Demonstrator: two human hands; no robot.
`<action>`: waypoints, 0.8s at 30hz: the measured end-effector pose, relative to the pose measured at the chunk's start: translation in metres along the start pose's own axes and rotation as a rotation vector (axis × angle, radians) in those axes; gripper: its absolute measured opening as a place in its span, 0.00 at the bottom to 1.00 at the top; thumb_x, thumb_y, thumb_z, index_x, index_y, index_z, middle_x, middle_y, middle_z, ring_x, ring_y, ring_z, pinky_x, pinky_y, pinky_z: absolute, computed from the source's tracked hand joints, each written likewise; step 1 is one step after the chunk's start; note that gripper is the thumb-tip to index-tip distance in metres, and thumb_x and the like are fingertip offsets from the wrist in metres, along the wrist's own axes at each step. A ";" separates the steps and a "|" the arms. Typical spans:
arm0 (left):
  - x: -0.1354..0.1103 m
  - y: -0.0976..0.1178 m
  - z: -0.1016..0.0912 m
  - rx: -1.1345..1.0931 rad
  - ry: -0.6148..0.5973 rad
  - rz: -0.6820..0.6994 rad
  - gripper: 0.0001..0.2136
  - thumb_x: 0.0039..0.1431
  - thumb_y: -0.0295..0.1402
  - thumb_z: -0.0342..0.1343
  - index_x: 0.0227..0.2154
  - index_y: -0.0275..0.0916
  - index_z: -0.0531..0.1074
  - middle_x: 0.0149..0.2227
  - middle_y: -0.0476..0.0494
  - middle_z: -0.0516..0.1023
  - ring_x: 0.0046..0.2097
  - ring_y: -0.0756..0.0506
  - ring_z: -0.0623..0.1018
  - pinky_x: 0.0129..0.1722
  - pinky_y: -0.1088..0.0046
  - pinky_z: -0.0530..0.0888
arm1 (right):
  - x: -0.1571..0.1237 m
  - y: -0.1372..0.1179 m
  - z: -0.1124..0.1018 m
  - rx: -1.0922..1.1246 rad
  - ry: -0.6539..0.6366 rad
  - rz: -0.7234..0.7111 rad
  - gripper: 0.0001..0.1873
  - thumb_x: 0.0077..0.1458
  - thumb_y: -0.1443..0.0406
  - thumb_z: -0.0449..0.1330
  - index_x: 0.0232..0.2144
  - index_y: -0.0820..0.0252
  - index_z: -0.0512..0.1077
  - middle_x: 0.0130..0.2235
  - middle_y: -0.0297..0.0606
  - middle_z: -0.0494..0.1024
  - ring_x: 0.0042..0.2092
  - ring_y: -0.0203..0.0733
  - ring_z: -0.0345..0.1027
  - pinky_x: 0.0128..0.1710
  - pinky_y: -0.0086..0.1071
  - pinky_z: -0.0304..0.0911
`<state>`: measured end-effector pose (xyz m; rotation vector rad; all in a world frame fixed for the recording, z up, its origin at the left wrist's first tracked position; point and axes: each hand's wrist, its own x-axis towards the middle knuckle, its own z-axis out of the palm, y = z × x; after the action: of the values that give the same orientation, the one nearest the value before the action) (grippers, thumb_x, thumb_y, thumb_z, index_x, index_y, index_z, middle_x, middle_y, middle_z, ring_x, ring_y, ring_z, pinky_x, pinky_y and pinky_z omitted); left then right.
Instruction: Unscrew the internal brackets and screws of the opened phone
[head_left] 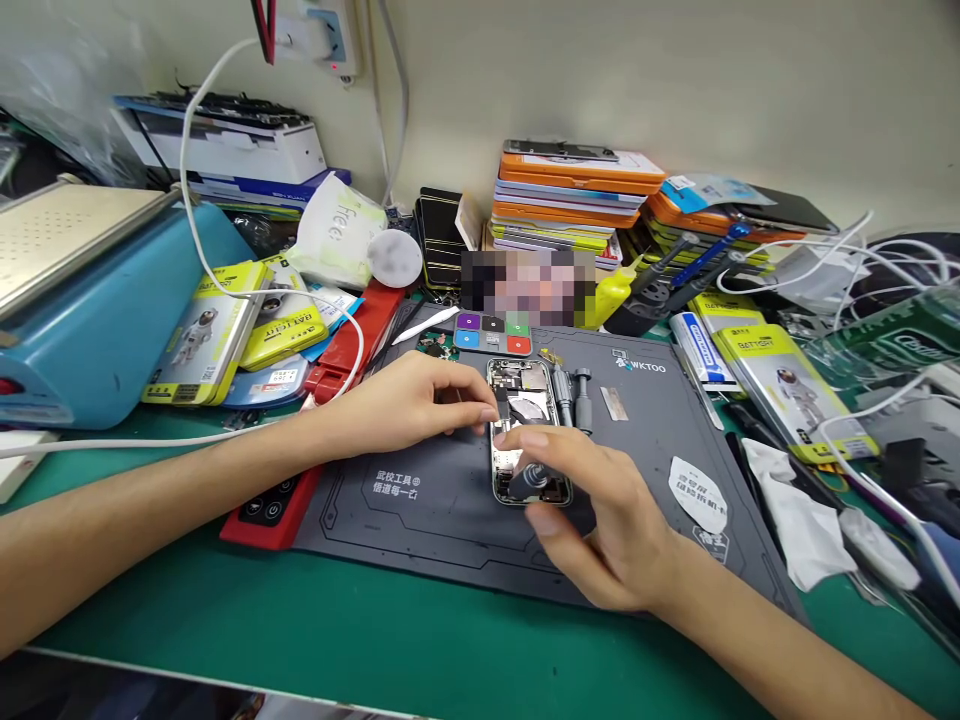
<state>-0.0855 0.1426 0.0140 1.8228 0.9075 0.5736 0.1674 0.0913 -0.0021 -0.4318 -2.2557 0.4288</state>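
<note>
An opened smartphone (534, 385) lies on the dark grey work mat (420, 520), its inner parts bare. My left hand (405, 405) reaches in from the left, thumb and forefinger pinched together at the phone's left edge. Whatever is between those fingertips is too small to make out. Over the lower part of the phone is my right hand (607, 510), forefinger stretched toward the left fingertips and thumb lower down. A dark grey screwdriver (532, 478) slants between that thumb and forefinger, partly hidden by the hand. Two more grey screwdrivers (582, 400) lie right of the phone.
A colored tray (493, 332) sits behind the phone. Battery packs (795, 390) lie at both sides. A red device (262, 515) borders the mat's left. Stacked boxes (574, 190), a yellow bottle (615, 295) and a white cable (187, 180) stand or hang farther back.
</note>
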 end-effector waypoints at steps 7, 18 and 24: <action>0.000 -0.003 -0.002 0.000 -0.045 0.012 0.08 0.70 0.38 0.64 0.41 0.40 0.84 0.42 0.50 0.88 0.45 0.45 0.84 0.49 0.74 0.75 | 0.000 -0.003 0.000 -0.036 -0.005 0.009 0.36 0.58 0.77 0.55 0.68 0.60 0.63 0.54 0.51 0.83 0.55 0.50 0.82 0.49 0.42 0.82; 0.000 -0.002 -0.002 0.017 -0.043 0.000 0.08 0.69 0.38 0.64 0.41 0.40 0.84 0.43 0.50 0.88 0.46 0.46 0.84 0.49 0.74 0.75 | -0.002 0.000 -0.001 -0.002 0.023 -0.002 0.37 0.59 0.78 0.53 0.70 0.62 0.62 0.55 0.53 0.83 0.58 0.49 0.81 0.51 0.43 0.82; 0.000 -0.002 -0.002 0.014 -0.046 0.000 0.07 0.69 0.37 0.64 0.41 0.40 0.83 0.43 0.50 0.88 0.45 0.46 0.84 0.48 0.74 0.75 | -0.002 -0.003 -0.001 -0.041 0.030 0.019 0.38 0.59 0.77 0.56 0.70 0.59 0.61 0.54 0.50 0.84 0.56 0.48 0.82 0.51 0.41 0.82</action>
<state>-0.0877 0.1441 0.0126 1.8414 0.8824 0.5241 0.1688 0.0880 -0.0020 -0.4777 -2.2367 0.3838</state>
